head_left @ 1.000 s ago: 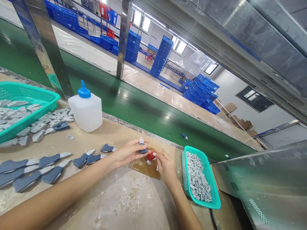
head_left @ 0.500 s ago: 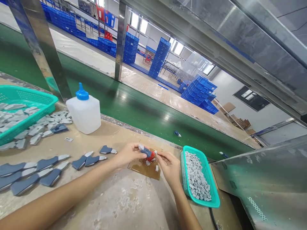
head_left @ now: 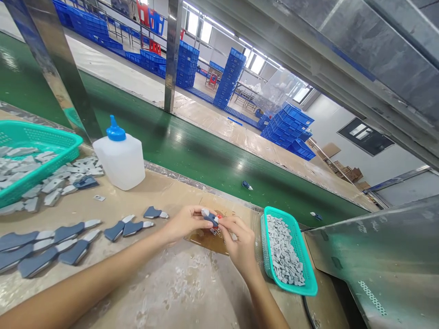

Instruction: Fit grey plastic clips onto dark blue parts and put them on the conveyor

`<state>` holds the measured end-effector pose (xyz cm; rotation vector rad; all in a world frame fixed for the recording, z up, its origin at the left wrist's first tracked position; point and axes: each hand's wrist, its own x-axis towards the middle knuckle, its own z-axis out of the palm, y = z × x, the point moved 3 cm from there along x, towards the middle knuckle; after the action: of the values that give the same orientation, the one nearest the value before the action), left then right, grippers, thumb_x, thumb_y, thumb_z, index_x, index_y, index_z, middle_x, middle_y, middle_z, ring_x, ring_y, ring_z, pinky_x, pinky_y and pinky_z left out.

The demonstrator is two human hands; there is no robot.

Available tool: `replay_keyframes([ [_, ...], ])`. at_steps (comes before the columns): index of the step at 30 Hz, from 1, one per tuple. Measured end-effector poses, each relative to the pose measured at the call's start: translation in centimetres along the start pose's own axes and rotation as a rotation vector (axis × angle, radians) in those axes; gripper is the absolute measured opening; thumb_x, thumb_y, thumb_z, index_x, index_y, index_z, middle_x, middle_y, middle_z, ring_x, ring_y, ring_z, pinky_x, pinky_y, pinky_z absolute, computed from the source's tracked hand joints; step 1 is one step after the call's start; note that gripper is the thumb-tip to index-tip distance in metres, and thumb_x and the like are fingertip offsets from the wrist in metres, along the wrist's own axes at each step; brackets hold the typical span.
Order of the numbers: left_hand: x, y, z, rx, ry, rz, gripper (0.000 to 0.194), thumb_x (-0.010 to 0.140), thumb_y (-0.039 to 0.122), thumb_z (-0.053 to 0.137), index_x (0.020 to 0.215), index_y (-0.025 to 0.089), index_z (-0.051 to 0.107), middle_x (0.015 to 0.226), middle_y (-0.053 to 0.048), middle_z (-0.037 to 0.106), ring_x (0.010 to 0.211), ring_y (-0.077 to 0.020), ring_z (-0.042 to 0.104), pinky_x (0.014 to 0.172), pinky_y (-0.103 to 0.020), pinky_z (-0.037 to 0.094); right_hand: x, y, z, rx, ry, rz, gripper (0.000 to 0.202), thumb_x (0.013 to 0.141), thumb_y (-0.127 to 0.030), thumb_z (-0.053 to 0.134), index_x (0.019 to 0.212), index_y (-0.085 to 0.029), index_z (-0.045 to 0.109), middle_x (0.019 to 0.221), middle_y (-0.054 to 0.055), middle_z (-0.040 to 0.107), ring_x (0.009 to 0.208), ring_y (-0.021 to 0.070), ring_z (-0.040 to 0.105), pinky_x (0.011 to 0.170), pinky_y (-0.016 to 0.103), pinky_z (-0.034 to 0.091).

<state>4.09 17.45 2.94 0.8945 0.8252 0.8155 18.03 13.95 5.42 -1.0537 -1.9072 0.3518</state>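
My left hand (head_left: pixel 188 222) is closed around a dark blue-grey plastic part with a light grey tip (head_left: pixel 210 218), held just above the work surface. My right hand (head_left: pixel 241 238) pinches at the part's other end, against a small light grey piece (head_left: pixel 216 220) mostly covered by the fingers. Something red (head_left: pixel 218 216) shows behind the fingertips. Under both hands lies a brown, wet-looking plate (head_left: pixel 206 242) with a few small pieces on it. Left of my left hand, several similar blue-grey parts (head_left: pixel 70 233) with grey tips rest on the table.
A teal basket of small grey pieces (head_left: pixel 313 269) stands at the right, another teal basket (head_left: pixel 65 145) at the far left beside loose grey parts. A white bottle with a blue cap (head_left: pixel 120 160) stands before the green conveyor belt (head_left: pixel 192 151). A metal panel (head_left: pixel 387 256) borders the right.
My right fingers have closed in on the blue-grey part, which has turned slightly; before, they held the small piece at its red end. The parts on the belt have shifted left.
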Motion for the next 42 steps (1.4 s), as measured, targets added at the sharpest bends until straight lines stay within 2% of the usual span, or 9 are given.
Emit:
replay_keyframes([
  [9, -0.2, -0.6, 0.6, -0.140, -0.014, 0.023, 0.027, 0.051, 0.017, 0.075, 0.077, 0.016, 0.067, 0.078, -0.003, 0.068, 0.074, -0.0152, 0.060, 0.074, -0.027, 0.045, -0.4, -0.8, 0.1, 0.032, 0.035, -0.028, 0.018, 0.078, -0.015, 0.055, 0.093, -0.022, 0.060, 0.091, 0.007, 0.056, 0.086, 0.0186, 0.057, 0.071, 0.031, 0.050],
  [13, -0.8, -1.0, 1.8, -0.357, 0.033, -0.041, 0.041, 0.056, 0.019, 0.074, 0.095, 0.018, 0.063, 0.092, -0.004, 0.067, 0.085, -0.0153, 0.059, 0.081, -0.026, 0.044, -0.5, -1.3, 0.2, -0.065, 0.109, -0.187, 0.025, 0.080, -0.009, 0.050, 0.100, -0.022, 0.058, 0.086, 0.007, 0.055, 0.082, 0.0177, 0.057, 0.067, 0.029, 0.051],
  [18, -1.3, -1.0, 3.3, -0.484, 0.079, -0.046, 0.027, 0.069, 0.014, 0.061, 0.096, 0.015, 0.061, 0.101, -0.007, 0.064, 0.101, -0.0156, 0.055, 0.086, -0.022, 0.043, -0.4, -1.7, 0.2, -0.192, 0.120, -0.344, 0.029, 0.081, -0.006, 0.045, 0.104, -0.022, 0.056, 0.084, 0.008, 0.057, 0.077, 0.0185, 0.055, 0.063, 0.032, 0.049],
  [25, -0.4, -0.9, 2.4, -0.365, 0.266, 0.016, 0.016, 0.073, 0.009, 0.053, 0.087, 0.014, 0.058, 0.095, -0.007, 0.066, 0.091, -0.0160, 0.060, 0.086, -0.027, 0.045, -1.0, -0.4, -1.3, -0.069, 0.086, -0.103, 0.023, 0.080, -0.014, 0.051, 0.103, -0.020, 0.049, 0.089, 0.006, 0.059, 0.081, 0.0176, 0.056, 0.071, 0.029, 0.048],
  [31, 0.9, -0.7, 0.8, -0.207, 0.367, 0.119, 0.029, 0.067, 0.016, 0.058, 0.096, 0.013, 0.050, 0.089, -0.008, 0.065, 0.079, -0.0155, 0.063, 0.085, -0.031, 0.045, -1.4, 2.9, -5.4, -0.241, 0.185, 0.014, 0.013, 0.081, -0.020, 0.046, 0.092, -0.019, 0.053, 0.081, 0.005, 0.059, 0.073, 0.0169, 0.055, 0.065, 0.028, 0.046],
  [34, 0.8, 0.3, -0.7, 0.028, 0.368, 0.215, 0.040, 0.065, 0.029, 0.058, 0.100, 0.013, 0.047, 0.088, -0.008, 0.064, 0.076, -0.0174, 0.062, 0.081, -0.034, 0.046, -1.9, 6.8, -8.8, -0.403, 0.187, 0.137, 0.015, 0.080, -0.023, 0.045, 0.089, -0.017, 0.056, 0.083, 0.007, 0.061, 0.077, 0.0200, 0.056, 0.069, 0.032, 0.046],
  [38, -1.0, 2.1, -3.8, 0.833, 0.357, 0.365, 0.042, 0.068, 0.037, 0.048, 0.105, 0.018, 0.050, 0.096, -0.009, 0.063, 0.087, -0.0225, 0.060, 0.082, -0.035, 0.044, -3.4, 12.1, -12.1, -0.628, -0.134, 0.420, 0.024, 0.071, -0.014, 0.051, 0.093, -0.011, 0.062, 0.096, 0.014, 0.061, 0.092, 0.0267, 0.054, 0.083, 0.040, 0.042],
  [40, -2.2, 2.1, -5.6, 1.286, 0.360, 0.269, 0.042, 0.071, 0.031, 0.042, 0.110, 0.018, 0.051, 0.094, -0.011, 0.064, 0.089, -0.0263, 0.059, 0.078, -0.036, 0.044, -4.3, 13.4, -12.6, -0.669, -0.288, 0.495, 0.031, 0.067, -0.008, 0.051, 0.096, -0.009, 0.063, 0.104, 0.015, 0.058, 0.099, 0.0272, 0.052, 0.089, 0.039, 0.038],
  [42, -3.2, 1.6, -7.4, 1.611, 0.400, 0.071, 0.049, 0.071, 0.021, 0.035, 0.117, 0.011, 0.048, 0.083, -0.015, 0.065, 0.079, -0.0308, 0.061, 0.067, -0.040, 0.045, -4.8, 13.8, -12.7, -0.687, -0.341, 0.529, 0.036, 0.066, -0.004, 0.050, 0.099, -0.009, 0.063, 0.105, 0.015, 0.058, 0.101, 0.0265, 0.051, 0.090, 0.037, 0.037],
])
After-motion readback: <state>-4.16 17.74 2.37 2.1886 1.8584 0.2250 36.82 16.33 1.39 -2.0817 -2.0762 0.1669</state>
